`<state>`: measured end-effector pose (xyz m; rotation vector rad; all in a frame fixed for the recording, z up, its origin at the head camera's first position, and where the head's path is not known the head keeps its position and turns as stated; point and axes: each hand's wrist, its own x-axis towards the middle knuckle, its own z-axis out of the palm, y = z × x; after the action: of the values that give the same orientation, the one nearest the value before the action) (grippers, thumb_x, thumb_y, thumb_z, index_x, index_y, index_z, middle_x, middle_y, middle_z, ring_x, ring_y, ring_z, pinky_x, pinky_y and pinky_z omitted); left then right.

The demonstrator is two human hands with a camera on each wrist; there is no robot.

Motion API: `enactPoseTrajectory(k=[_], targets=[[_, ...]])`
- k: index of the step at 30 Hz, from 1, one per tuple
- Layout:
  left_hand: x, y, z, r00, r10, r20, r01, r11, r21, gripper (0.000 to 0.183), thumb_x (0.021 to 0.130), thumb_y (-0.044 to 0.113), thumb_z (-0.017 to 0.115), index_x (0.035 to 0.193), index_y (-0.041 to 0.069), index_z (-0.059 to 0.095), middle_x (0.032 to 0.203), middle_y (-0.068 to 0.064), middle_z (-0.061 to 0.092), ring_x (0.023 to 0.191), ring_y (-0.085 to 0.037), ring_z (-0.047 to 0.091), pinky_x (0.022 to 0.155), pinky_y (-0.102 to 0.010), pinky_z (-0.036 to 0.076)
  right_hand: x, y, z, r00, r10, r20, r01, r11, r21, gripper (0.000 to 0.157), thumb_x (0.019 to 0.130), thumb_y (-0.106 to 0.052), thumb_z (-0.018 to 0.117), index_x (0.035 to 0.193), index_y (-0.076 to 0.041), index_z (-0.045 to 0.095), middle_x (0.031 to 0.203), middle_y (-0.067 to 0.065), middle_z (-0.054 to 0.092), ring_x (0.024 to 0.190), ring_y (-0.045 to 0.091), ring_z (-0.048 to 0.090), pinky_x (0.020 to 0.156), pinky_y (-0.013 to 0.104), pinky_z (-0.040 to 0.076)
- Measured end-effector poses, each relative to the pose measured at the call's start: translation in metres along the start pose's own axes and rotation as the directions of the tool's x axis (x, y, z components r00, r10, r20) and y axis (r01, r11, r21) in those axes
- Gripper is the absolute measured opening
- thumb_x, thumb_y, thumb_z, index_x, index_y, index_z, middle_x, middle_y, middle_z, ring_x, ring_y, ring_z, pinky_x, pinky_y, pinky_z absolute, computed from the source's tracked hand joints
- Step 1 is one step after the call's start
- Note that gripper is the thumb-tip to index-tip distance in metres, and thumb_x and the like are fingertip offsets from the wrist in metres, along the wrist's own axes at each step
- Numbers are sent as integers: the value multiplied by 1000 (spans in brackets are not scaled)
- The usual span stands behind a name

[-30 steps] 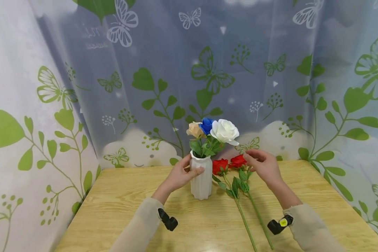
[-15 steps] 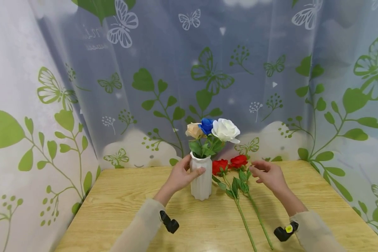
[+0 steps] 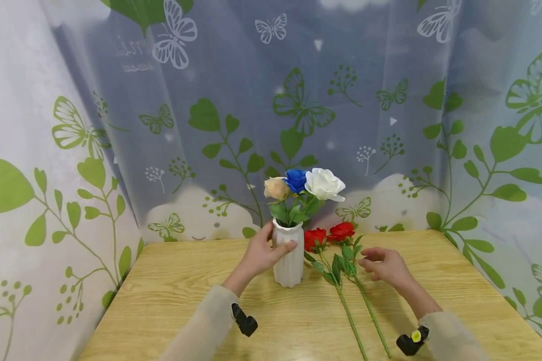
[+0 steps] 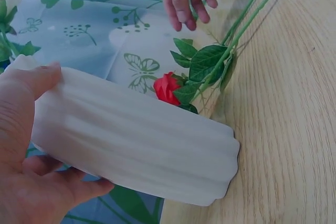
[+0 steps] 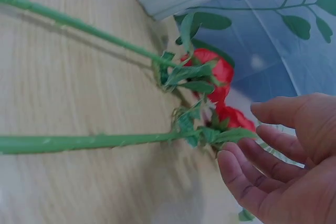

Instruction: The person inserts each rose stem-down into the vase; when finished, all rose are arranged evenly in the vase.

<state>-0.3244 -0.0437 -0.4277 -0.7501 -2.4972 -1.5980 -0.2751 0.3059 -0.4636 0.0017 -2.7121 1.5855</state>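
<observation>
A white fluted vase (image 3: 289, 260) stands upright on the table, and my left hand (image 3: 263, 253) grips its upper part, thumb across the front. Out of its mouth rise a peach rose (image 3: 276, 188), a blue rose (image 3: 295, 180) and a white rose (image 3: 324, 184). To the right of the vase lie two red roses, one (image 3: 315, 239) nearer it and another (image 3: 342, 231) beyond, their green stems pointing toward me. My right hand (image 3: 385, 265) hovers just right of the farther rose's leaves, fingers loosely bent and holding nothing; the right wrist view shows the hand (image 5: 289, 156) apart from the stems.
The wooden table (image 3: 185, 291) reaches back to a curtain (image 3: 253, 125) printed with butterflies and leaves, which also hangs along both sides. A black wrist camera (image 3: 244, 321) sits on the left sleeve, another camera (image 3: 412, 341) on the right one.
My right hand has drawn away from the red blossom, moving right and toward me to beside the leaves. My left hand keeps its grip on the vase; the flowers in it have shifted slightly.
</observation>
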Motion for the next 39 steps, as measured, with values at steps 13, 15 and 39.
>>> enactPoseTrajectory(k=[13,15,39], targets=[[0,5,-1,999,-41,33,42,999,-15,81,95,42,79,161,15,41,154,-11,57,140,-37,57,113,-60,50,-1,22,6,992,83,94,-88,995,45,50,101,-11,70,138,17,55,114,28,72,84,27,75,74,43,67],[0,5,-1,999,-39,34,39,999,-23,79,95,41,79,161,14,42,153,-11,57,140,-37,57,113,-60,50,-1,23,7,991,87,106,-93,995,44,50,99,-10,72,138,17,55,115,28,72,86,26,75,75,43,66],[0,1,0,999,-20,28,21,999,-44,73,96,38,79,157,15,47,147,-10,61,130,-34,64,106,-57,55,2,25,10,984,112,142,-114,993,10,52,87,1,75,131,21,57,100,16,68,79,18,69,70,37,64]])
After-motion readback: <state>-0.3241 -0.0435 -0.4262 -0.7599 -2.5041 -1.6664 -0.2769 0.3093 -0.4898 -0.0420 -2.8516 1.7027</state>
